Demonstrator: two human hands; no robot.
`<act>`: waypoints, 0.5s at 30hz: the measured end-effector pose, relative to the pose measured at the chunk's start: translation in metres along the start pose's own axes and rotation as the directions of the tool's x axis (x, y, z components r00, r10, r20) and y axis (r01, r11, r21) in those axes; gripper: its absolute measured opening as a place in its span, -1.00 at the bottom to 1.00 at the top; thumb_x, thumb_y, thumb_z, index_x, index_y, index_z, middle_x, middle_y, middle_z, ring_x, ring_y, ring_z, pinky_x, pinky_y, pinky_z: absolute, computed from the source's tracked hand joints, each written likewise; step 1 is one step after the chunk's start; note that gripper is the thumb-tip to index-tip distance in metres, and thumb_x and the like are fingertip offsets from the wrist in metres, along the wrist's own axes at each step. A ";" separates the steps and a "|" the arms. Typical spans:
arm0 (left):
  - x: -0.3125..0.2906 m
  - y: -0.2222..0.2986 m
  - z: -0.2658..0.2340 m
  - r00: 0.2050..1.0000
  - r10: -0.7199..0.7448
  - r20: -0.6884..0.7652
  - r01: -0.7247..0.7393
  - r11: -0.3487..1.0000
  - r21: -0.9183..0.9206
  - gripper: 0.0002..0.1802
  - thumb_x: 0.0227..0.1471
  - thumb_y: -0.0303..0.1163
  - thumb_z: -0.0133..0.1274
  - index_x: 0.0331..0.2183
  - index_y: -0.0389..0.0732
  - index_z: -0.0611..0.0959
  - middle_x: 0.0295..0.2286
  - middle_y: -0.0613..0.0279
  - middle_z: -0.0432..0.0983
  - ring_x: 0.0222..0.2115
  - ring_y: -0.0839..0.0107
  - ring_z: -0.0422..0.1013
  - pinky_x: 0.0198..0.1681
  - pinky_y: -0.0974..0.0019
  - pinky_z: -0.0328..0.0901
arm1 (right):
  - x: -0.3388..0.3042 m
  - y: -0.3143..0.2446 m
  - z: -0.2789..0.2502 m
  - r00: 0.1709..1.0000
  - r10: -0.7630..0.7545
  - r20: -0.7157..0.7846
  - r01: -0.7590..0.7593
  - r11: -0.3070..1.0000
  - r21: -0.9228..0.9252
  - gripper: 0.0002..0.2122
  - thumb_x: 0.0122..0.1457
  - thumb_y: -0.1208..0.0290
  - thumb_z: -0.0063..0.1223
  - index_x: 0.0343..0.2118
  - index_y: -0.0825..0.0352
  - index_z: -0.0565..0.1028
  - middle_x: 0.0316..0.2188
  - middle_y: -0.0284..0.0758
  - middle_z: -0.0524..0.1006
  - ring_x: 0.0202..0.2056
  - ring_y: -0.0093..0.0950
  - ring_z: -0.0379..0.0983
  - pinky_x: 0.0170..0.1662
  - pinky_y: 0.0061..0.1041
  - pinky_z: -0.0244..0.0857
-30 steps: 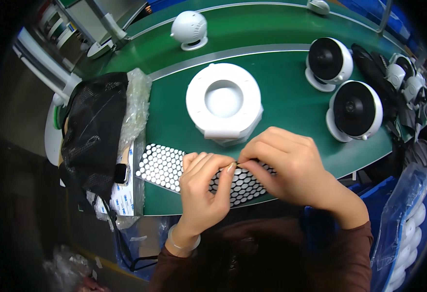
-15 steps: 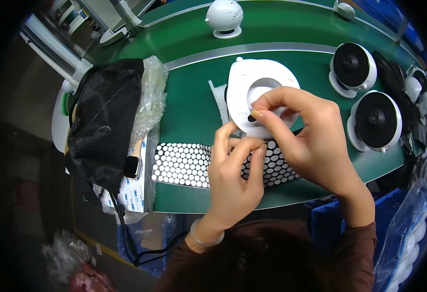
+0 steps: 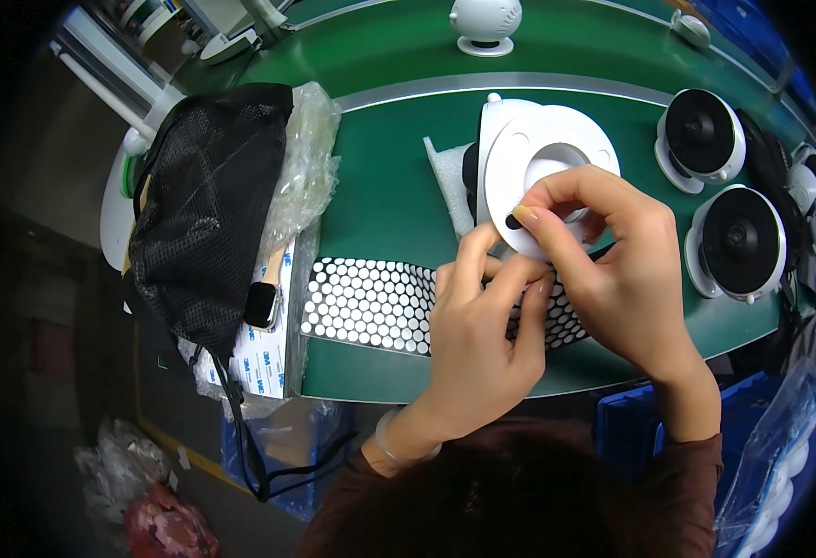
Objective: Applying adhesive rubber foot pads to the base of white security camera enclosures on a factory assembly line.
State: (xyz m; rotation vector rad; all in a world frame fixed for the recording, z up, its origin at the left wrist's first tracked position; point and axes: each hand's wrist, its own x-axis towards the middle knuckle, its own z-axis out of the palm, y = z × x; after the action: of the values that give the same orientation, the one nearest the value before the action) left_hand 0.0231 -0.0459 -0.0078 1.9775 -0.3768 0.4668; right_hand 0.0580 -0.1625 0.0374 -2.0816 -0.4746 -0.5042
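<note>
A white speaker-shaped device (image 3: 521, 139) lies on its side on the green bench, its round base with a hollow centre turned up toward me. My right hand (image 3: 633, 270) is closed, with thumb and forefinger pinching a small black round pad (image 3: 513, 222) against the base's near left rim. My left hand (image 3: 482, 349) is closed just below, one fingertip reaching the base's edge; whatever its thumb and forefinger pinch is hidden. Beneath both hands runs a strip of round pads (image 3: 366, 299), white dots on black, its middle covered by my left hand.
White foam (image 3: 450, 177) sits behind the device. Two similar devices with black fronts (image 3: 701, 130) stand at right, another white one (image 3: 486, 20) at the back. At left are a black mesh bag (image 3: 212, 205), bubble wrap (image 3: 310, 158) and a watch (image 3: 262, 302). Blue crates (image 3: 626, 428) stand below the bench edge.
The whole view has shifted, so bench items appear farther right. The device's base has tilted, showing more of its body's side. My right hand keeps its pinch at the rim.
</note>
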 end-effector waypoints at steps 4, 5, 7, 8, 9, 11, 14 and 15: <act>-0.001 0.002 -0.002 1.000 -0.004 -0.009 0.004 0.999 0.044 -0.90 -0.12 -0.49 -0.01 -0.42 -0.20 0.54 -0.20 0.04 0.31 -0.45 0.25 0.30 -0.34 0.25 0.14 | -0.002 -0.003 0.001 0.993 -0.113 -0.017 0.110 0.987 -0.119 -0.93 -0.08 0.56 0.10 -0.52 0.39 0.44 -0.59 -0.40 0.48 -0.56 -0.65 0.34 -0.50 -0.69 0.17; 0.000 0.000 -0.002 1.000 0.017 -0.008 -0.017 0.999 0.044 -0.89 -0.11 -0.49 -0.01 -0.42 -0.20 0.54 -0.19 0.02 0.31 -0.45 0.24 0.31 -0.32 0.25 0.14 | -0.001 -0.003 0.000 0.989 -0.144 0.016 0.145 0.973 -0.179 -0.91 -0.08 0.58 0.10 -0.49 0.39 0.42 -0.57 -0.40 0.48 -0.54 -0.65 0.36 -0.50 -0.70 0.18; -0.003 -0.001 -0.007 0.998 0.059 0.003 -0.059 0.997 0.054 -0.89 -0.09 -0.49 -0.01 -0.40 -0.21 0.54 -0.17 -0.02 0.30 -0.45 0.26 0.34 -0.32 0.27 0.17 | 0.002 -0.004 -0.001 0.999 -0.019 -0.039 0.022 0.998 0.064 -0.85 -0.06 0.62 0.06 -0.40 0.39 0.37 -0.50 -0.38 0.47 -0.48 -0.65 0.42 -0.47 -0.73 0.20; -0.007 -0.002 -0.015 0.997 0.080 0.013 -0.081 0.995 0.061 -0.88 -0.09 -0.50 0.00 -0.39 -0.21 0.54 -0.16 -0.05 0.29 -0.44 0.28 0.36 -0.33 0.30 0.19 | 0.002 -0.002 -0.003 0.996 -0.032 -0.085 0.042 0.992 0.122 -0.80 -0.04 0.64 0.03 -0.31 0.39 0.34 -0.45 -0.34 0.47 -0.42 -0.64 0.44 -0.42 -0.75 0.23; -0.011 0.001 -0.021 1.000 0.015 0.004 -0.015 0.999 -0.030 -0.88 -0.11 -0.55 0.01 -0.40 -0.24 0.55 -0.13 -0.07 0.26 -0.43 0.38 0.37 -0.38 0.39 0.23 | -0.002 0.000 -0.007 0.988 -0.006 -0.156 0.034 0.983 0.178 -0.82 -0.03 0.65 -0.01 -0.31 0.42 0.39 -0.43 -0.31 0.49 -0.38 -0.59 0.44 -0.35 -0.69 0.26; -0.013 0.003 -0.030 0.997 0.072 -0.011 -0.072 0.997 -0.024 -0.88 -0.15 -0.60 0.02 -0.43 -0.28 0.55 -0.10 -0.06 0.24 -0.45 0.46 0.34 -0.43 0.45 0.24 | -0.018 0.005 -0.042 0.977 -0.190 0.094 0.201 0.971 -0.126 -0.81 -0.06 0.67 -0.02 -0.32 0.44 0.45 -0.40 -0.27 0.50 -0.34 -0.52 0.44 -0.31 -0.61 0.28; -0.016 0.010 -0.042 0.997 0.070 0.033 -0.068 0.996 -0.056 -0.85 -0.21 -0.65 0.02 -0.45 -0.30 0.54 -0.23 0.07 0.36 -0.45 0.42 0.32 -0.40 0.43 0.17 | -0.032 -0.006 -0.050 0.947 -0.137 0.292 0.168 0.982 -0.086 -0.83 -0.16 0.59 0.09 -0.41 0.37 0.49 -0.51 -0.27 0.50 -0.46 -0.36 0.43 -0.38 -0.54 0.26; -0.014 0.012 -0.042 0.996 0.061 0.068 -0.055 0.995 -0.085 -0.85 -0.22 -0.65 0.03 -0.46 -0.28 0.54 -0.28 0.12 0.41 -0.46 0.39 0.32 -0.38 0.42 0.15 | -0.034 -0.005 -0.050 0.943 -0.141 0.300 0.172 0.982 -0.080 -0.85 -0.14 0.53 0.13 -0.43 0.34 0.47 -0.55 -0.29 0.48 -0.51 -0.33 0.42 -0.42 -0.50 0.25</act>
State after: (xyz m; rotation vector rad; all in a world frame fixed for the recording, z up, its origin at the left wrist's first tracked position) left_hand -0.0017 -0.0125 0.0115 1.9099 -0.4923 0.4121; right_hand 0.0181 -0.2067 0.0479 -2.2434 -0.8082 -0.3158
